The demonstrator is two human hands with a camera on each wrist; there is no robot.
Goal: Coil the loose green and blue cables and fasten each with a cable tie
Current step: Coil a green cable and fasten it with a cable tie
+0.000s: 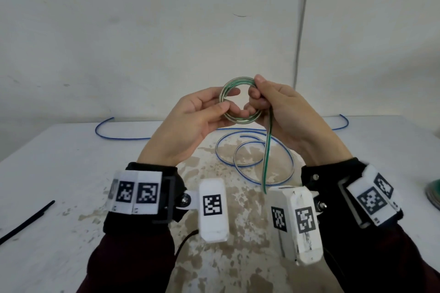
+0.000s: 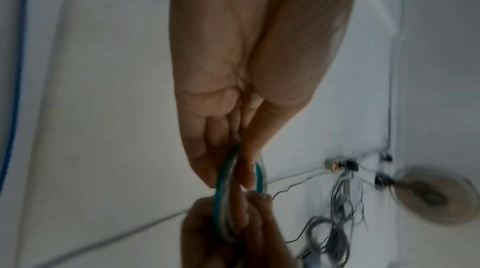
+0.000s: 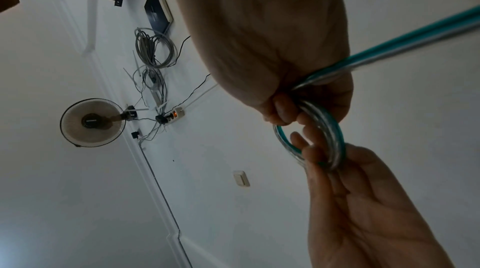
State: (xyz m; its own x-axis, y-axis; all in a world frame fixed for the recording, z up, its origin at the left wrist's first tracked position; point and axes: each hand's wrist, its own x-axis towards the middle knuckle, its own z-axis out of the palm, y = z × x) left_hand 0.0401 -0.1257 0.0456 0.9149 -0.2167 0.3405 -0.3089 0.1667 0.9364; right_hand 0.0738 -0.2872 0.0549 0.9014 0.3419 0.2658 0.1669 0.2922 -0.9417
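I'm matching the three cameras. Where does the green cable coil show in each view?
Head: green cable coil centre, held between both hands.
Left wrist: lower centre, edge-on below the fingers.
Right wrist: right of centre.
Shared landmark: left hand gripping the coil.

The head camera looks down from above at the white table [image 1: 71,173] and wall. Each wrist camera sits very near its own hand and looks up along the fingers. All three views show the green cable [image 1: 240,100] coil; both wrist views show the wall fan [image 3: 92,122].
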